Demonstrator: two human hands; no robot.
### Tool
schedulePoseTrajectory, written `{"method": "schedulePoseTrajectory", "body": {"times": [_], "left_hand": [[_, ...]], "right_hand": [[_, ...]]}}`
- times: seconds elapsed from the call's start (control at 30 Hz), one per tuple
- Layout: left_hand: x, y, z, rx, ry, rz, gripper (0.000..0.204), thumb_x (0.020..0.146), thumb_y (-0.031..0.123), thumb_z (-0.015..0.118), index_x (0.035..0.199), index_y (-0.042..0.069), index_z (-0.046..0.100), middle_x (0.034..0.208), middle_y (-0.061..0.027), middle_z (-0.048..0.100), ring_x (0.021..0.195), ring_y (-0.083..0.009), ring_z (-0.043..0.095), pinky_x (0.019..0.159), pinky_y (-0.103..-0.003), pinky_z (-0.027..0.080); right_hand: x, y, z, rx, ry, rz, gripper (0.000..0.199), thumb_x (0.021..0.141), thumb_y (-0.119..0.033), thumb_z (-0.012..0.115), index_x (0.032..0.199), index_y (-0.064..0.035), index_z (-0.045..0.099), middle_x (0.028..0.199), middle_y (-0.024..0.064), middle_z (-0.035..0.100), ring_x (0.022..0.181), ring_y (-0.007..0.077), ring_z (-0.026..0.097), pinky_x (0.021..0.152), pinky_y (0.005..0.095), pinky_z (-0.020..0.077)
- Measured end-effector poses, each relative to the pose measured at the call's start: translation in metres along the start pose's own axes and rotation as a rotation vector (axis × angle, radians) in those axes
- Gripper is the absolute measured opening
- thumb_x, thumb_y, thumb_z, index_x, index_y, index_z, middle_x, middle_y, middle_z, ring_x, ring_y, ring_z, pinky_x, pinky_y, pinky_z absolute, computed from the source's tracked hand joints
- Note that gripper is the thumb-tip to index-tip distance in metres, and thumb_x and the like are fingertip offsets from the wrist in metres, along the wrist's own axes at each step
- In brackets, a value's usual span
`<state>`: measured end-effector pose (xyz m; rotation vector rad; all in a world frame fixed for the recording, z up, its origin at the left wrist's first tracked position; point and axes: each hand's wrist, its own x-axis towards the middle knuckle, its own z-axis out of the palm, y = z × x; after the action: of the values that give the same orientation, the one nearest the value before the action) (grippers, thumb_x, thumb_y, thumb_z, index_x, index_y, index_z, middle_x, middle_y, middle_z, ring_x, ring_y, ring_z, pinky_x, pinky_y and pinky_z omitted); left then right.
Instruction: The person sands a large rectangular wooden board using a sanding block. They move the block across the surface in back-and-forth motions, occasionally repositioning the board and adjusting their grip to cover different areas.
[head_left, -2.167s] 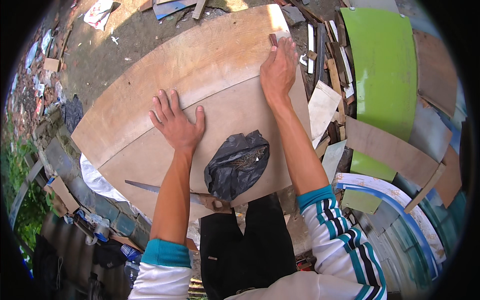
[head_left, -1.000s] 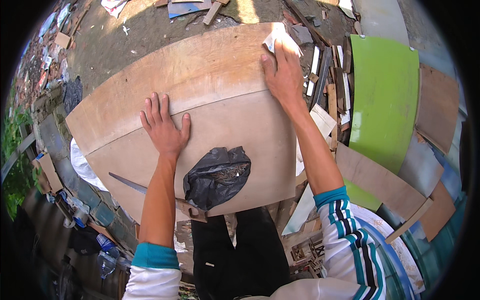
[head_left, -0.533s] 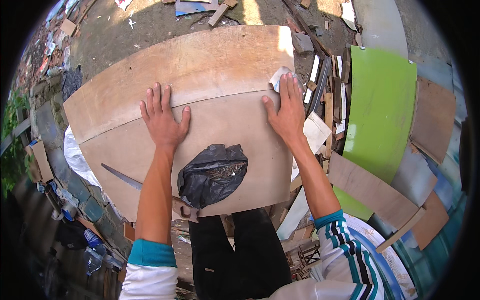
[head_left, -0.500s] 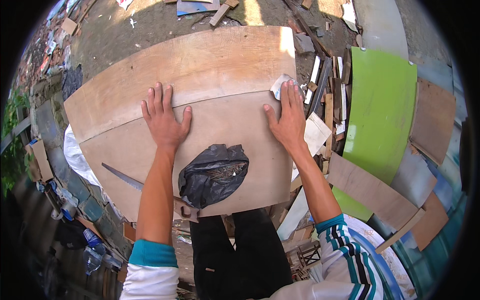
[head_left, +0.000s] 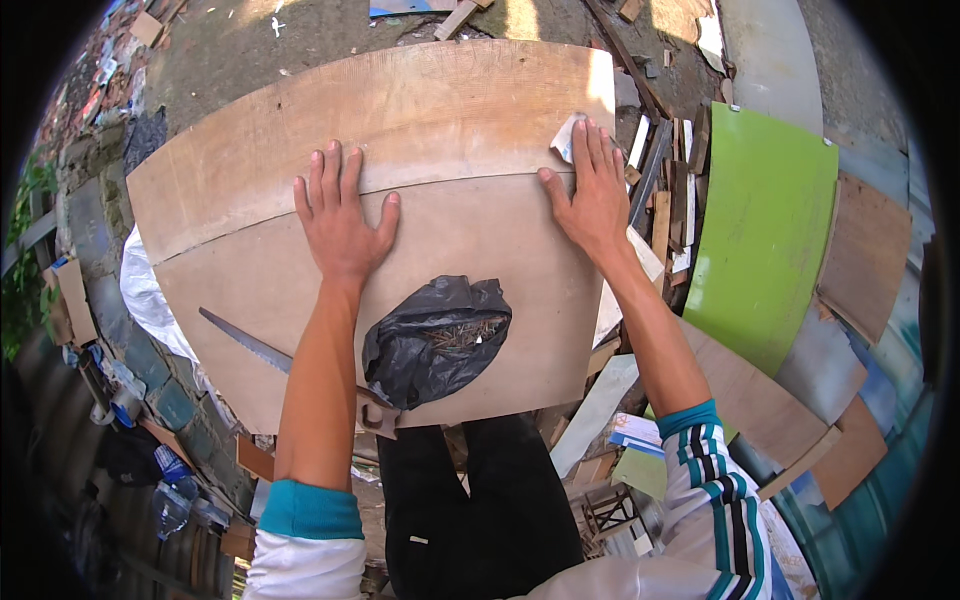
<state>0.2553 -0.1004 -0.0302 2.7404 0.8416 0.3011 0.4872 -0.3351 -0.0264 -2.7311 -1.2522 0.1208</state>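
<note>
Large pale-brown plywood sheet [head_left: 440, 130] lies flat, centre. Left hand [head_left: 340, 215] spread flat on it, gripping nothing. Right hand [head_left: 592, 190] presses a small white sandpaper scrap [head_left: 566, 138] near the far-right edge. Sheet looks stiff, broad, awkward; best held by opposite edges.

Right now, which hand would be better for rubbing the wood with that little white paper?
Probably the right hand: its fingers already lie on the white paper near the board's right edge. The left hand lies flat mid-board, away from it.
</note>
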Motion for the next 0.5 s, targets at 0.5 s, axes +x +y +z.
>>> {"method": "schedulePoseTrajectory", "body": {"times": [0.5], "left_hand": [[0.005,0.001,0.002,-0.002,-0.006,-0.004,0.073,0.089,0.040,0.068,0.151,0.012,0.043,0.161,-0.0123,0.037,0.153,-0.0320,0.026,0.124,-0.052,0.013]], "right_hand": [[0.052,0.005,-0.015,0.160,-0.117,0.198,0.087,0.098,-0.058,0.055,0.154,0.0044,0.034,0.159,0.0252,0.035,0.148,0.0439,0.032,0.120,0.0509,0.0283]]}}
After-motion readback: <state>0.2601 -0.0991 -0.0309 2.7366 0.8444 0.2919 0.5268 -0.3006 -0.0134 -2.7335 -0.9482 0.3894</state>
